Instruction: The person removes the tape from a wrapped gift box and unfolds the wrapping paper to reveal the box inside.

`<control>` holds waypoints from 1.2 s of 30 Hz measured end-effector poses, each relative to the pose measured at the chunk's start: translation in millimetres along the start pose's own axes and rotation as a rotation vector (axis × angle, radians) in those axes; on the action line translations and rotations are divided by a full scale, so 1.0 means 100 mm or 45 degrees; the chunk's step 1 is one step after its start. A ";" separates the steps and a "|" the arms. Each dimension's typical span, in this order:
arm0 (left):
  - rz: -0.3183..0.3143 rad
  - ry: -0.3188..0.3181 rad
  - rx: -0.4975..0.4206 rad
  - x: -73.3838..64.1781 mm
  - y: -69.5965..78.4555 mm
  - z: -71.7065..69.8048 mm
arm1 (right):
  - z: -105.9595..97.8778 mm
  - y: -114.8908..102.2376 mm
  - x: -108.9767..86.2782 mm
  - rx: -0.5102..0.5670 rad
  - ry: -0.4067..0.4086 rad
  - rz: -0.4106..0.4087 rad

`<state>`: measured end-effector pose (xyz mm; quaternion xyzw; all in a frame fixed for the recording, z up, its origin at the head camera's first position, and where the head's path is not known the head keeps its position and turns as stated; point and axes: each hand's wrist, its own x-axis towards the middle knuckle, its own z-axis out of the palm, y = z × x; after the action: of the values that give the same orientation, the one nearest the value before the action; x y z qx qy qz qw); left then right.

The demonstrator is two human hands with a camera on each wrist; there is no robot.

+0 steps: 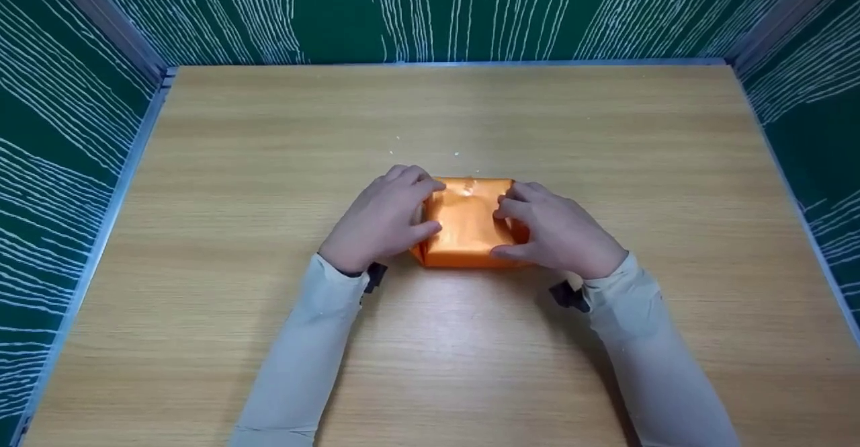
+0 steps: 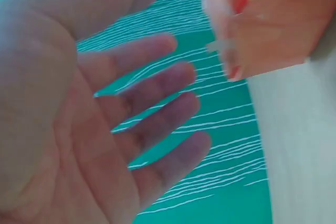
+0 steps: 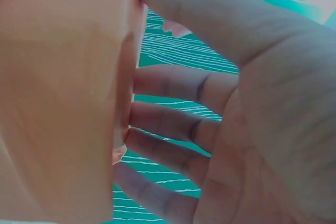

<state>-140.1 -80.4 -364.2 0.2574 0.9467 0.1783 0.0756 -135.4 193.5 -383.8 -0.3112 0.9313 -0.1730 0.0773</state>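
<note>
A box-shaped package wrapped in shiny orange paper (image 1: 463, 222) lies in front of me in the head view. My left hand (image 1: 383, 215) is at its left end, thumb and forefinger spread over that edge. In the left wrist view the left hand (image 2: 105, 108) has its fingers loosely extended, with a gap between them and the orange package (image 2: 278, 40). At the package's right end, my right hand (image 1: 557, 225) holds it. The right wrist view shows the right hand's thumb and fingertips against the edge of the package (image 3: 58, 103).
The package is on a wide wood-grain table (image 1: 457, 366). Several tiny white bits (image 1: 457, 154) lie beyond it. Green walls with white streaks (image 1: 336, 13) enclose the back and both sides, with blue trim (image 1: 437, 64) along the table's edges.
</note>
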 end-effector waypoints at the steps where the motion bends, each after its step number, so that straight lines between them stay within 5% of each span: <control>1: -0.004 -0.008 -0.006 -0.01 0.01 -0.01 | 0.00 0.00 0.00 -0.002 0.002 -0.003; 14: 0.027 0.035 0.083 -0.04 0.07 0.00 | 0.02 -0.04 -0.05 -0.007 0.047 -0.006; 20: -0.071 0.058 0.076 -0.05 0.04 0.03 | 0.04 -0.06 -0.05 -0.010 0.069 -0.020; 31: -0.113 -0.092 0.019 -0.05 -0.08 0.03 | 0.04 -0.07 -0.03 -0.003 0.029 0.007; 36: -0.070 -0.049 0.000 -0.02 -0.08 0.05 | 0.05 -0.06 -0.03 0.004 0.020 0.020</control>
<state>-140.6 -86.7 -371.7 0.2345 0.9518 0.1711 0.0986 -128.7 189.0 -385.5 -0.3025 0.9340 -0.1762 0.0716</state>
